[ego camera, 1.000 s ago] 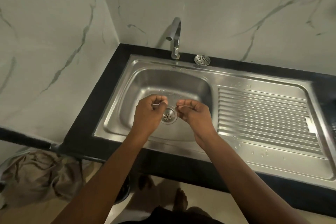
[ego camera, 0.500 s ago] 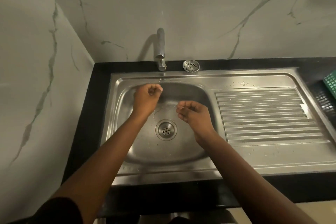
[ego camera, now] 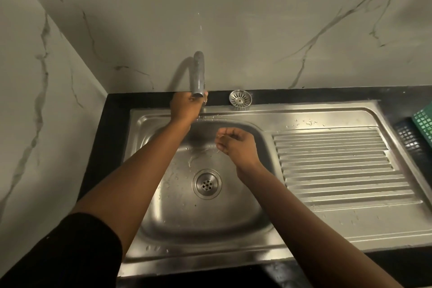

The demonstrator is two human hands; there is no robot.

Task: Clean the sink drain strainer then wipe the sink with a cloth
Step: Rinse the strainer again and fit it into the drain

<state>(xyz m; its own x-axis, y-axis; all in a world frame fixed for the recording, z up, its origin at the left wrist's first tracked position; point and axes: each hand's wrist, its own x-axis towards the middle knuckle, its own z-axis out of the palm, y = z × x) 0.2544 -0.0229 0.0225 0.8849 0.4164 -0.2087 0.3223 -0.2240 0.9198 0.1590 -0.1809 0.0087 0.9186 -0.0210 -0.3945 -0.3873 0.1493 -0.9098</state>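
**Left hand at the faucet**

Head view: at upper centre the left hand's grip curls round the faucet's base, partly hidden by the spout. The right hand hangs over the sink basin at mid-frame, fingers loosely curled, holding nothing. The strainer lies on the black worktop, just right of the faucet.

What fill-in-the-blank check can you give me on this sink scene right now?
1. The left hand holds the base of the ____.
2. The strainer lies on the ____ counter behind the sink.
3. The right hand hangs over the sink, holding ____.
Missing words: tap; black; nothing.
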